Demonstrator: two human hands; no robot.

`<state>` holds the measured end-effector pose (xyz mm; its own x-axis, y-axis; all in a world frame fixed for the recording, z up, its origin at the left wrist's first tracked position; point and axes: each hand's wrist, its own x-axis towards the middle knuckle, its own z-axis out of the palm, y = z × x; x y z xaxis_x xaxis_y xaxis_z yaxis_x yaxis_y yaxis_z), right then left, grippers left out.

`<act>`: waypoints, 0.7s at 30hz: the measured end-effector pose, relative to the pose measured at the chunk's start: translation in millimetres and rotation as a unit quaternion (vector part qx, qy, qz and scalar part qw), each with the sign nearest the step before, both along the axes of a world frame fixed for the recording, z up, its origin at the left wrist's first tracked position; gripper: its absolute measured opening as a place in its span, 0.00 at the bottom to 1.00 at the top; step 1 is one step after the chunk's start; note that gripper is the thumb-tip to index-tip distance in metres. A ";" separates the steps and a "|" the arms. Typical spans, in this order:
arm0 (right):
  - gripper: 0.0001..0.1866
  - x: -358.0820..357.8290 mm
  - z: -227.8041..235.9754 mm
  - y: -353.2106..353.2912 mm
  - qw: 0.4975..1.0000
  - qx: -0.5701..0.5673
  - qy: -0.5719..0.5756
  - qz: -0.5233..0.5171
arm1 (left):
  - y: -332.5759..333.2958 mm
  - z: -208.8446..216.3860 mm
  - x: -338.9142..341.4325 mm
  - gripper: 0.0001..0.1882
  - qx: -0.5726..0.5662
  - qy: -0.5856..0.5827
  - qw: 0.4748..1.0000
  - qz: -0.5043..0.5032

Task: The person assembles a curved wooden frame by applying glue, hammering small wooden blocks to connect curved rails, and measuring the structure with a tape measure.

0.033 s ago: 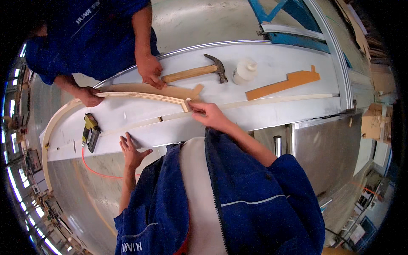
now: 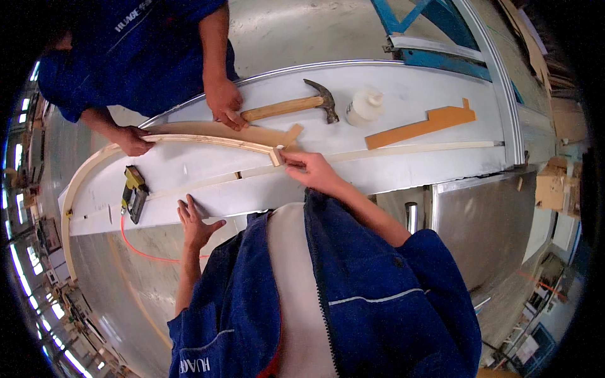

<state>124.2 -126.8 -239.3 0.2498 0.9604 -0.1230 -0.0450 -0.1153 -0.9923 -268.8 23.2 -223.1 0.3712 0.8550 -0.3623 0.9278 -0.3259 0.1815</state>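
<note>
My left hand [image 2: 197, 225] rests at the near edge of the white worktable [image 2: 403, 170], its fingers spread and nothing in it. With my right hand [image 2: 313, 171] I pinch the right end of a long curved wooden strip [image 2: 208, 140], where a short wooden block [image 2: 276, 157] sits at an angle. The strip bows left and hangs past the table's left end. Behind it lies a flat tan wooden piece [image 2: 246, 133]. Across the table a co-worker's one hand [image 2: 135, 141] holds the strip, and the other hand [image 2: 225, 104] is on the tan piece, beside a claw hammer's handle.
The claw hammer [image 2: 290, 106] lies at the far side, near a white bottle [image 2: 365, 107] and a brown flat template [image 2: 419, 128]. A yellow-green nail gun [image 2: 133, 192] with an orange hose [image 2: 151, 257] lies at the left. A metal rail [image 2: 498, 82] crosses the right end.
</note>
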 end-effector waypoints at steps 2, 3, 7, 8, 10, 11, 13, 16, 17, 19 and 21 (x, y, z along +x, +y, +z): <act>0.24 4.0 -4.5 -1.8 0.998 -0.048 0.045 0.008 | -1.1 7.5 5.7 0.81 -0.020 0.003 1.000 0.000; 0.23 3.5 3.6 1.6 0.998 -0.050 0.049 -0.005 | -4.0 10.8 4.1 0.81 -0.030 0.007 1.000 0.004; 0.18 3.6 13.3 14.9 0.982 -0.021 0.175 -0.072 | -1.4 7.4 -3.4 0.82 -0.036 -0.011 0.999 -0.014; 0.19 4.7 20.0 18.0 0.978 -0.016 0.194 -0.076 | -0.3 11.1 -1.4 0.81 -0.048 -0.014 0.999 -0.008; 0.20 3.3 20.9 22.9 0.977 -0.002 0.203 -0.068 | 0.1 11.5 -1.5 0.81 -0.049 -0.021 0.999 -0.007; 0.21 2.7 18.6 26.2 0.980 0.009 0.191 -0.057 | 1.0 11.6 -0.6 0.81 -0.049 -0.025 0.998 -0.008; 0.23 1.7 13.8 29.0 0.984 0.013 0.176 -0.031 | -0.4 10.7 0.1 0.81 -0.048 -0.029 0.998 -0.006; 0.25 0.7 6.1 31.4 0.987 0.016 0.158 0.007 | -2.6 9.3 -0.9 0.80 -0.039 -0.030 0.999 -0.004; 0.25 1.6 5.2 33.3 0.989 0.027 0.146 0.012 | -1.5 9.7 -0.6 0.80 -0.036 -0.034 0.999 -0.007; 0.26 5.0 4.4 34.3 0.992 0.028 0.122 0.025 | 0.7 9.4 0.9 0.80 -0.037 -0.030 0.999 -0.003; 0.27 4.9 11.2 32.9 0.993 0.006 0.106 0.043 | -0.2 12.2 3.8 0.79 -0.047 -0.005 0.999 0.014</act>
<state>129.1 -93.8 -228.1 0.1363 0.9788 -0.1526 -0.2431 -0.1163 -0.9630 -265.0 23.0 -211.0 0.3512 0.8272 -0.4387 0.9345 -0.2807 0.2189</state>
